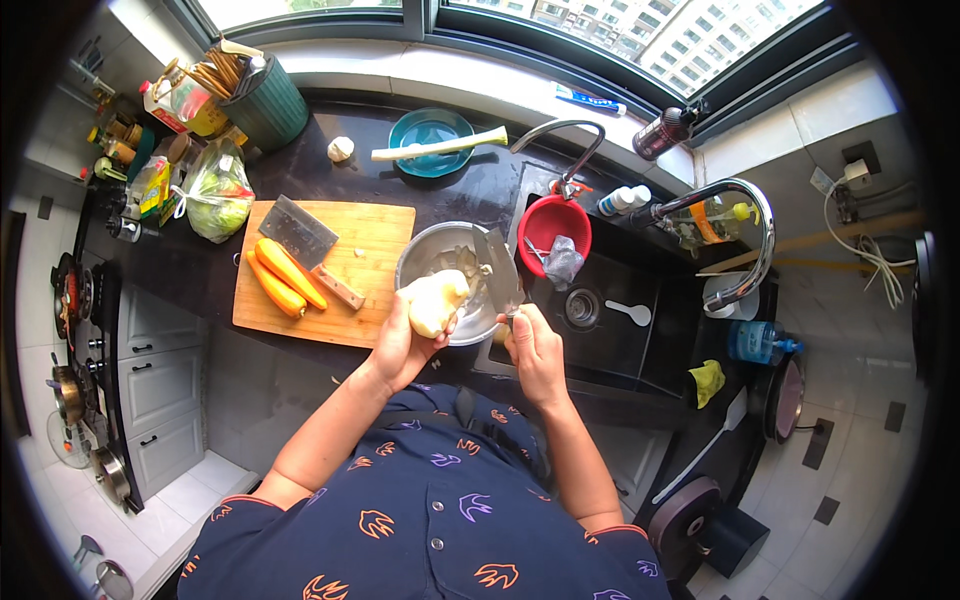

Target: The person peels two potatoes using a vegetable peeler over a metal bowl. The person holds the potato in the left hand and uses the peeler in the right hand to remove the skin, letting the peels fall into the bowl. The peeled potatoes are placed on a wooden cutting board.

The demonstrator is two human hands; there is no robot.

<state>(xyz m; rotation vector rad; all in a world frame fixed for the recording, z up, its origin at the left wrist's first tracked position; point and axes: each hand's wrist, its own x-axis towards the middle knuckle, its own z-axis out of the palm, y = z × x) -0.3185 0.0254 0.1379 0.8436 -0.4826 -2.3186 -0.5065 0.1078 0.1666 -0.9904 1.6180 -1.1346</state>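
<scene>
My left hand (405, 338) is closed around a peeled, pale yellow potato (436, 303), held over the near side of a metal bowl (414, 256). Dark peelings lie in the bowl. In my right hand (534, 352) is the handle of a knife (501, 280), its broad grey blade pointing away from me above the bowl's right side. Blade and potato are apart. To the left, peeled carrots (277, 281) rest on a wooden cutting board (376, 228), beside a cleaver (297, 233) with a wooden handle.
Right of the bowl is a dark sink (640, 345) with a red basin (585, 212) under a faucet (600, 128). Behind stand a teal plate (405, 132) bearing a scallion stalk (468, 142), and a garlic bulb (341, 149). A bag of greens (219, 195) sits far left.
</scene>
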